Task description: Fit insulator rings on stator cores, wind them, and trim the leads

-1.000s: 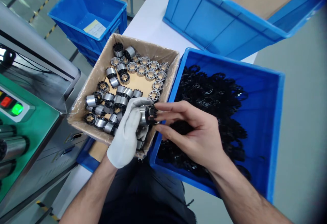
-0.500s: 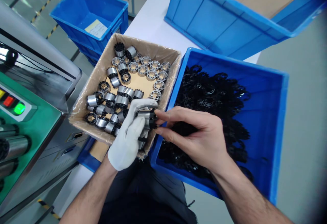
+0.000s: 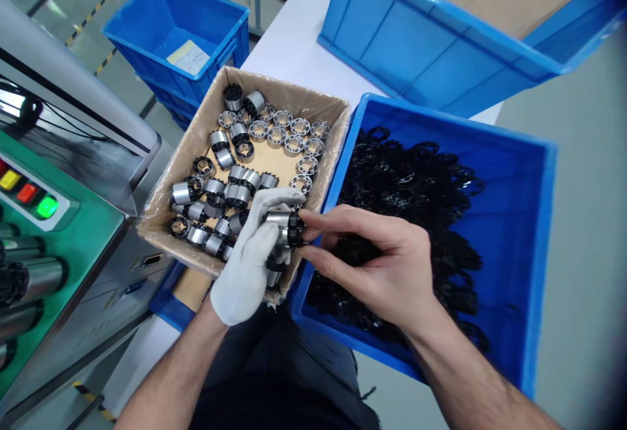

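My left hand (image 3: 247, 266), in a white glove, is closed around a silver metal stator core (image 3: 279, 221) held on its side. A black plastic end cap (image 3: 296, 229) sits at the core's right end. The bare thumb and fingers of my right hand (image 3: 386, 260) pinch this cap from the right; whether it is fully seated cannot be made out. Both hands are over the front right corner of a plastic-lined cardboard box (image 3: 289, 93). Inside it are several stator cores with black ends (image 3: 238, 195) and bare metal cores (image 3: 294, 145) standing along the far and right sides.
Right of the box, a blue bin (image 3: 453, 123) holds a heap of black plastic caps (image 3: 406, 188). A larger blue crate (image 3: 392, 38) stands behind it on the white table (image 3: 289, 38). At left are a green machine top (image 3: 93, 247) with lit buttons and stacked blue bins (image 3: 147, 38).
The whole view has shifted slightly, moving things a little right. Both hands keep nearly the same hold on the stator core and its black end cap.
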`<state>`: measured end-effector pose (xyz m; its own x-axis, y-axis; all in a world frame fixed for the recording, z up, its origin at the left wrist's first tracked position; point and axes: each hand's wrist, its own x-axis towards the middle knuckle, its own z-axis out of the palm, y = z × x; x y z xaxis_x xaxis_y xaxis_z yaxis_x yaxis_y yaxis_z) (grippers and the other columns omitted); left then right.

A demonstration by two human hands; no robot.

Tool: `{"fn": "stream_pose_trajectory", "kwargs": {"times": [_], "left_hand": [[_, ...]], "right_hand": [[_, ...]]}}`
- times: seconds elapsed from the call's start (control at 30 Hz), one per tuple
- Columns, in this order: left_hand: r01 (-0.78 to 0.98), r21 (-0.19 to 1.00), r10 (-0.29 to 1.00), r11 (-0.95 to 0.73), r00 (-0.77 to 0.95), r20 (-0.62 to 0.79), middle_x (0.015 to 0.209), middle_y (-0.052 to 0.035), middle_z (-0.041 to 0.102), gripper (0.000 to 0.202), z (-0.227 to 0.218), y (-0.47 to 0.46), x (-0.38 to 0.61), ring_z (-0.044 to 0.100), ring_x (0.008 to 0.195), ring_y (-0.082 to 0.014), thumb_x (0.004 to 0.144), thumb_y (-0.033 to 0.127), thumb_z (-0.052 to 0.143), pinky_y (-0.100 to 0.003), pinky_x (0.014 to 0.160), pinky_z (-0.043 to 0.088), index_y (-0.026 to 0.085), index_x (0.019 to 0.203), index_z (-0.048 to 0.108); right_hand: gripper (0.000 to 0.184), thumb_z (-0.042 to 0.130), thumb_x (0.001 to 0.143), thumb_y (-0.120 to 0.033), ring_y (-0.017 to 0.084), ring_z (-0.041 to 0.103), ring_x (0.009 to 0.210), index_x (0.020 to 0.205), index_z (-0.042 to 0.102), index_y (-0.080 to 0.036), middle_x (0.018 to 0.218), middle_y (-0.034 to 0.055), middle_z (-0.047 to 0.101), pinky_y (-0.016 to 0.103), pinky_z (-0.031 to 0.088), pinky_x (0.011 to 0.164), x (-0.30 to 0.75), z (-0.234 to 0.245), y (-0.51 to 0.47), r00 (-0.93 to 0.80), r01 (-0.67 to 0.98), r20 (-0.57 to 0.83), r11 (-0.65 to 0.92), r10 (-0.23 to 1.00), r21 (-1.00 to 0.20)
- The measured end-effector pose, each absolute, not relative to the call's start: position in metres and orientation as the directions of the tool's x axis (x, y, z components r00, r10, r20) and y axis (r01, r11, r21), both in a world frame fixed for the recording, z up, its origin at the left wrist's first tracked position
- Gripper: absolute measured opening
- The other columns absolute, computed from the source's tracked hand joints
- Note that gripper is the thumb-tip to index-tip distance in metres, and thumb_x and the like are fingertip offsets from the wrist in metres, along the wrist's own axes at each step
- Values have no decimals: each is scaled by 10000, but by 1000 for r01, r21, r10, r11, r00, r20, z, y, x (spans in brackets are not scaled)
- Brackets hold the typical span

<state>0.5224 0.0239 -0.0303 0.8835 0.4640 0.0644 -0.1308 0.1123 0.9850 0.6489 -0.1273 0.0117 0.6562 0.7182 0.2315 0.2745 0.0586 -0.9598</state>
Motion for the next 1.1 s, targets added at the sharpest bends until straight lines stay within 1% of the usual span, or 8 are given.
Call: {"fn": "stream_pose_trajectory", "kwargs": {"times": [0.27,0.43,0.5,0.57,0.7,0.8,0.9,1.1], "left_hand": [[-67,997,409,25,911,51,1415,-71,744,369,-24,24,523,705,1355,-286,1212,492,524,-418,1219,589,274,1421,736],[-68,980,467,-190,871,151,1141,-13,763,161,-9,34,523,744,1045,-213,1091,325,711,-346,983,627,272,1240,685],[87,868,464,-490,868,176,1144,-35,762,177,3,50,519,733,1068,-243,1042,233,705,-404,1022,609,258,1216,682],[269,608,445,-747,881,157,1245,-103,764,227,15,68,519,707,1225,-345,1023,248,720,-539,1135,571,237,1250,731],[333,223,362,-916,926,104,1389,-162,766,282,31,81,548,651,1370,-465,1061,378,749,-654,1176,534,252,1297,837],[274,106,276,-956,961,3,1285,-142,808,263,29,72,593,725,1256,-420,1120,311,628,-585,1080,571,257,1240,856],[226,64,212,-972,962,-173,1343,-154,824,340,18,63,637,758,1297,-403,1091,252,632,-532,1063,569,240,1377,815],[224,40,200,-974,928,-314,1192,-190,872,282,8,53,671,824,1220,-419,1076,220,642,-523,1049,564,166,1251,857]], "right_hand": [[292,997,881,-111,172,805,760,1118,947,-273,911,22,887,281,681,718,646,9,-123,628,196,223,126,746,-972],[321,1051,833,-213,170,759,777,1127,937,-272,910,10,848,294,648,744,659,4,-128,674,95,87,31,734,-995],[317,979,864,-204,166,738,823,1162,920,-293,949,-1,822,279,630,746,675,2,-135,751,-4,10,20,660,-1000],[295,845,893,-172,172,745,913,1153,902,-301,1035,11,808,262,623,748,689,0,-141,822,-137,-77,66,564,-988],[357,817,948,-235,179,801,1049,1296,817,-314,1214,25,820,266,663,841,698,-1,-143,822,-276,-171,117,543,-954],[509,888,1006,-446,176,815,932,1448,660,-335,1224,31,858,283,671,779,693,-3,-139,767,-310,-175,118,618,-943],[549,960,952,-563,135,726,689,1299,622,-305,1103,20,882,237,569,569,691,-4,-137,756,-358,-215,115,619,-926],[547,1087,827,-470,82,661,655,1077,649,-259,1034,5,890,183,531,585,696,2,-139,722,-468,-244,197,648,-862]]}}
